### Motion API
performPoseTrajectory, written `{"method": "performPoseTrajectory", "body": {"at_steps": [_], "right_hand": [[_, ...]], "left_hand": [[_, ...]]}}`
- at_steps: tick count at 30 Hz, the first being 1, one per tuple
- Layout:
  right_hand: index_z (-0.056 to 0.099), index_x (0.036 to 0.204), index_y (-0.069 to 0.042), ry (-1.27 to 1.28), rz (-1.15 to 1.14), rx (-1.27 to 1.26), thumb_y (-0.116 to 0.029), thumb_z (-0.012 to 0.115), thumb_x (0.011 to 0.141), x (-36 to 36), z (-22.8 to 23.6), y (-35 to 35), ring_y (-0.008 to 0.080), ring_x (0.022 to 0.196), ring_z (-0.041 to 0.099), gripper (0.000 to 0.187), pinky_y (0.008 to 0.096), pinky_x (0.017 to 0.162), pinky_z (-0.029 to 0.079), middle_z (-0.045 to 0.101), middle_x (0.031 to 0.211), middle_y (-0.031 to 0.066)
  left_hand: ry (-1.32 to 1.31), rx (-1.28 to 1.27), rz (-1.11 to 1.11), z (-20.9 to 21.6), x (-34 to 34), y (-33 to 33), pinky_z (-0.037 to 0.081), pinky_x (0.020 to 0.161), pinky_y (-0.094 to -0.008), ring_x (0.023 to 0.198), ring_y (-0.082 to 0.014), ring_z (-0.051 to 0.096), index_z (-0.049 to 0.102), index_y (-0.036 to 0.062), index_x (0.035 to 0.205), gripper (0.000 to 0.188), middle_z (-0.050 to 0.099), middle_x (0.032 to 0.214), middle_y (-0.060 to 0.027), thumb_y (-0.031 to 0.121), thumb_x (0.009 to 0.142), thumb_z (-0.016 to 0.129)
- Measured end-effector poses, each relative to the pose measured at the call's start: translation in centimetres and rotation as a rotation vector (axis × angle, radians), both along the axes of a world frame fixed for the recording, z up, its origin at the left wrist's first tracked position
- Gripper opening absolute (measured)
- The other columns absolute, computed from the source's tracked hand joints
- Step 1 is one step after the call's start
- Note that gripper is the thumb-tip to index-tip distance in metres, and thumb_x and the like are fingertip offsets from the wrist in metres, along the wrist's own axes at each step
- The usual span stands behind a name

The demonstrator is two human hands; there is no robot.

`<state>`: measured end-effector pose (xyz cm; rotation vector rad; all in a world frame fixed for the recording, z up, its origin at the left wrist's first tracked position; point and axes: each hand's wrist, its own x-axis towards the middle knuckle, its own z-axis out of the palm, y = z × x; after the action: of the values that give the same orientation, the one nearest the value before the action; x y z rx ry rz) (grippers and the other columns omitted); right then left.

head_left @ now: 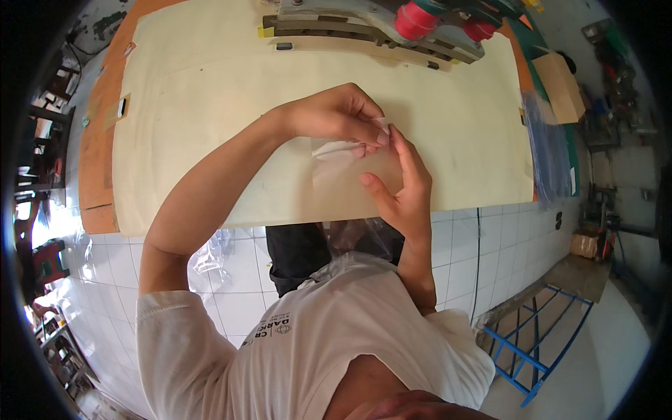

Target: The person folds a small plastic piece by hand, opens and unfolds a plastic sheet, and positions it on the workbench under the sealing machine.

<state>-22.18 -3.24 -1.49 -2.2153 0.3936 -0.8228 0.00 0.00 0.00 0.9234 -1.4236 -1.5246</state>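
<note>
A clear, thin plastic sheet or bag (339, 175) hangs over the front of the cream-covered table (231, 91), its upper edge wrinkled and folded. My left hand (336, 117) reaches across from the left, closed in a pinch on the upper right part of this plastic. At its right side is my right hand (409, 185), with the thumb spread away and the fingers stretched up. Those fingertips meet the plastic beside my left thumb. Whether some right fingers pass behind the film is hard to tell.
Across the table's far side stands a metal machine frame (350, 29) with red round parts (416, 21). Clear plastic sheets (549, 150) hang over the right edge near a cardboard piece (558, 87). More clear plastic (360, 236) lies on my lap. A blue metal rack (535, 343) stands lower right.
</note>
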Motion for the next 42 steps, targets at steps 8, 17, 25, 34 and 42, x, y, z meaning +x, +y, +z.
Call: {"method": "performPoseTrajectory", "body": {"at_steps": [8,17,25,34,42], "right_hand": [[0.051,0.133,0.003,-0.070,-0.022,0.070,-0.019,0.077,0.081,0.2,-0.5,-0.2,0.0300,0.106,0.064,0.062,0.0374,0.092,0.049,0.064,0.116,0.0195],[0.053,0.132,0.002,-0.114,-0.067,0.053,-0.018,0.076,0.081,0.2,-1.0,0.0,0.0272,0.101,0.065,0.060,0.0360,0.089,0.051,0.065,0.112,0.0183],[0.048,0.136,0.005,-0.104,-0.036,0.056,-0.014,0.073,0.084,0.2,-1.0,0.0,0.0256,0.103,0.064,0.061,0.0349,0.091,0.050,0.065,0.114,0.0196],[0.051,0.134,0.002,-0.104,-0.035,0.101,-0.016,0.074,0.081,0.2,-0.6,0.2,0.0280,0.100,0.065,0.060,0.0359,0.089,0.051,0.064,0.114,0.0188],[0.050,0.135,0.002,-0.047,0.012,0.093,-0.019,0.075,0.082,0.2,0.1,-0.1,0.0317,0.108,0.062,0.062,0.0374,0.093,0.049,0.060,0.120,0.0217]], "left_hand": [[0.050,-0.020,0.027,-0.4,0.2,0.0,0.050,0.064,-0.0269,0.071,-0.0134,0.063,0.068,-0.0063,0.096,0.014,0.068,0.079,-0.0093,0.006,0.091,0.062],[0.034,-0.017,0.035,-0.3,0.2,0.0,0.050,0.063,-0.0272,0.070,-0.0140,0.063,0.069,-0.0062,0.097,0.015,0.068,0.078,-0.0095,0.006,0.090,0.063],[0.028,-0.029,0.043,-0.1,0.1,0.0,0.049,0.063,-0.0260,0.068,-0.0120,0.061,0.070,-0.0059,0.093,0.015,0.067,0.075,-0.0078,0.007,0.090,0.063],[-0.015,-0.044,0.034,-0.2,0.1,0.0,0.048,0.063,-0.0253,0.068,-0.0095,0.060,0.070,-0.0043,0.093,0.014,0.067,0.075,-0.0052,0.008,0.089,0.066],[-0.119,-0.052,0.002,-0.3,-0.3,0.2,0.049,0.064,-0.0251,0.071,-0.0076,0.059,0.071,-0.0035,0.094,0.014,0.067,0.078,-0.0029,0.010,0.090,0.067]]}}
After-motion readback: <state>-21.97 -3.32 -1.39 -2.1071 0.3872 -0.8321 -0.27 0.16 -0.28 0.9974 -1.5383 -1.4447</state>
